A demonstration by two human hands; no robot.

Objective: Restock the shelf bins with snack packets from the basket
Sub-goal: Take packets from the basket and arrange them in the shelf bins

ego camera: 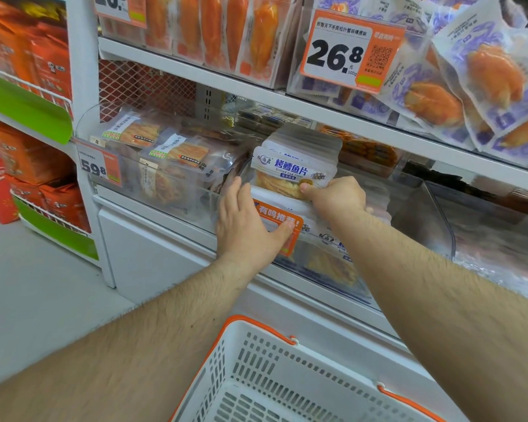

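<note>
frame centre, in clear bin [424,208] | right hand [337,197] pinching cod fillet packets [293,170] | left hand [246,229] flat, bracing bin front | seat stack upright, label forward | basket [287,379] bottom centre

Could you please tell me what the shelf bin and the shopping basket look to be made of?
The shelf bin looks like clear, glossy rigid plastic: packets show through its front wall. The basket looks like matte white moulded plastic with slotted walls and an orange rim, judging by its even colour.
</note>
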